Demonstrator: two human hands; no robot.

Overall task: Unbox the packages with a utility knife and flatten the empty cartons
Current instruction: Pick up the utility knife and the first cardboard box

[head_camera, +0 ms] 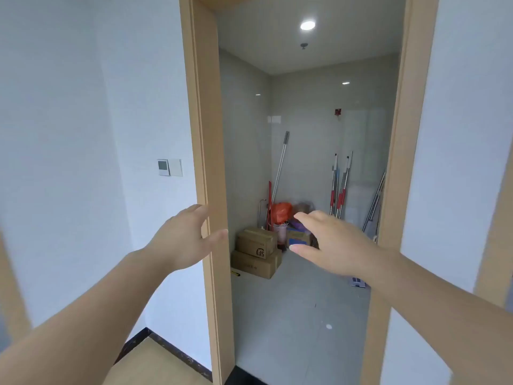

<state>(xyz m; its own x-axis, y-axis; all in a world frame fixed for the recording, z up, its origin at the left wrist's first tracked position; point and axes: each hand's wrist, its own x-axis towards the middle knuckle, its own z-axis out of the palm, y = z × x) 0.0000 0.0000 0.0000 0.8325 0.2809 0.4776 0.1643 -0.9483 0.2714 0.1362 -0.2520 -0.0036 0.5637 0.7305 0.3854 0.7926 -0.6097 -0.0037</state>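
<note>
Head view: stacked cartons (256,252) between left hand (181,240), right hand (330,241).

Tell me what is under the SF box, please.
The SF box sits on a larger carton, which rests on the floor. Both are closed, so their contents are hidden.

The single head-worn camera looks forward through an open doorway (211,162) into a small tiled room, cartons (256,252) far off on its floor.
</note>
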